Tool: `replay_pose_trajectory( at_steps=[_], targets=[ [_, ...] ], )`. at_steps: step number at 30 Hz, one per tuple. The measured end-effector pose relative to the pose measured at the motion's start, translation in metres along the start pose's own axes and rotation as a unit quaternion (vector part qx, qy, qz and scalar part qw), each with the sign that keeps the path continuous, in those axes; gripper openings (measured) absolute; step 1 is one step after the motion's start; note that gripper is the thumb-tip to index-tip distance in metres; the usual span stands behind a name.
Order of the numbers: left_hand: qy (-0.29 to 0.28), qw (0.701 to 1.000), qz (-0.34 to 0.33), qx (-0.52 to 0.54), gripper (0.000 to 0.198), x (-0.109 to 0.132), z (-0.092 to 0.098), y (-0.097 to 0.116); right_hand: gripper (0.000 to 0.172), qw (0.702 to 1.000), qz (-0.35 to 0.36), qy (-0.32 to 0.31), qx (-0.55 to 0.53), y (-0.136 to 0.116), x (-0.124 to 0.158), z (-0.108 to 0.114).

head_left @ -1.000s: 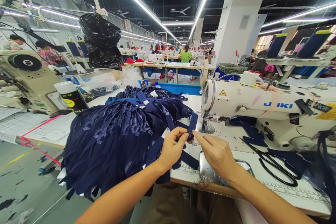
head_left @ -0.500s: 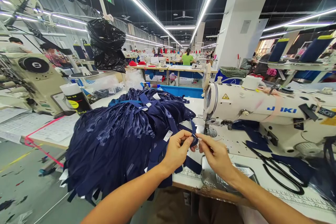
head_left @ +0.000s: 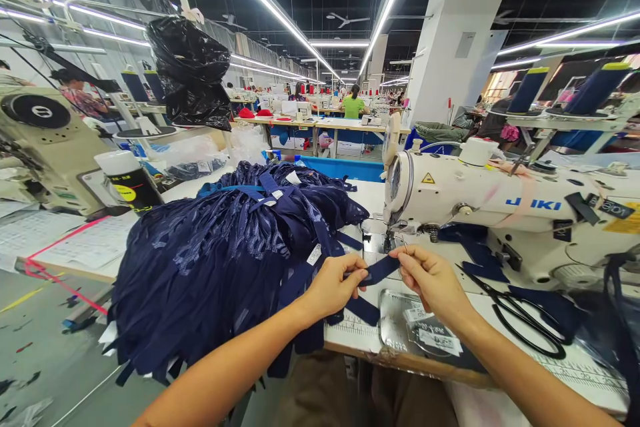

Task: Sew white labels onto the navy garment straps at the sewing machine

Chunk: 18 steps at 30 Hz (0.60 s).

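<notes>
A short navy fabric strap (head_left: pixel 383 269) is stretched between my two hands, just in front of the sewing machine's needle area (head_left: pixel 389 240). My left hand (head_left: pixel 336 285) pinches its left end between thumb and fingers. The right end is pinched by my right hand (head_left: pixel 425 273). Left of my hands lies a large heap of navy garment pieces (head_left: pixel 200 273), with a white printed label (head_left: pixel 314 254) near my left fingers. The white sewing machine (head_left: pixel 460 187) stands at the right. Below my right hand, white labels (head_left: pixel 440 340) lie in a metal tray (head_left: pixel 393 327).
Black scissors (head_left: pixel 530 327) lie on the table to the right, beside navy fabric scraps. A spray can (head_left: pixel 129 180) stands at the left near another machine (head_left: pixel 45 140). A black plastic bag (head_left: pixel 193 73) hangs over the table. Other people work at tables farther back.
My hands were close together over a bunched strap. Now my right hand has moved rightward, and the strap is drawn out flat between them. Labels in the tray are more exposed.
</notes>
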<state>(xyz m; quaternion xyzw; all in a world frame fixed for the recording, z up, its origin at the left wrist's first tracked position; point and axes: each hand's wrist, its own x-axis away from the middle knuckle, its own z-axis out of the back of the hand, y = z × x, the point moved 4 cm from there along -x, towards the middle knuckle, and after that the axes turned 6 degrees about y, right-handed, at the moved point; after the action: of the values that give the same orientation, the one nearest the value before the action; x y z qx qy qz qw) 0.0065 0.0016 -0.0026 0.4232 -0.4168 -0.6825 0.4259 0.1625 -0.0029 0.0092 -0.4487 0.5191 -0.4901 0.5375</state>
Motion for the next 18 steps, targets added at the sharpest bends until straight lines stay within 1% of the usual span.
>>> replay_pose_trajectory(
  at_steps=[2, 5, 8, 10, 13, 15, 17, 18],
  targets=[
    [-0.011, 1.0, -0.005, -0.004, 0.016, -0.001, -0.002, 0.003, 0.035, 0.999, 0.034, 0.005, 0.009, -0.002, 0.002, -0.002],
    [-0.019, 1.0, -0.006, -0.017, 0.017, -0.002, -0.004, 0.007, 0.028, 0.993, 0.115, 0.02, 0.025, -0.006, 0.007, -0.008],
    [-0.025, 0.999, -0.001, -0.02, 0.017, -0.002, -0.006, 0.01, 0.019, 0.976, 0.214, 0.036, 0.036, -0.01, 0.015, -0.014],
    [-0.02, 0.999, -0.014, -0.043, 0.017, -0.002, -0.005, 0.014, 0.017, 0.964, 0.26, 0.049, 0.021, -0.012, 0.021, -0.016],
    [0.002, 0.992, -0.061, -0.113, 0.017, -0.003, -0.003, 0.024, 0.015, 0.954, 0.288, 0.085, -0.006, -0.014, 0.025, -0.012],
    [0.014, 0.984, -0.092, -0.149, 0.017, -0.005, -0.003, 0.031, 0.015, 0.948, 0.3, 0.109, -0.002, -0.018, 0.024, -0.008],
    [0.022, 0.978, -0.119, -0.168, 0.015, -0.008, -0.005, 0.039, 0.014, 0.952, 0.283, 0.116, -0.025, -0.022, 0.022, -0.005],
    [0.029, 0.974, -0.133, -0.182, 0.015, -0.009, -0.007, 0.042, 0.013, 0.958, 0.257, 0.112, -0.061, -0.023, 0.019, -0.004]
  ],
)
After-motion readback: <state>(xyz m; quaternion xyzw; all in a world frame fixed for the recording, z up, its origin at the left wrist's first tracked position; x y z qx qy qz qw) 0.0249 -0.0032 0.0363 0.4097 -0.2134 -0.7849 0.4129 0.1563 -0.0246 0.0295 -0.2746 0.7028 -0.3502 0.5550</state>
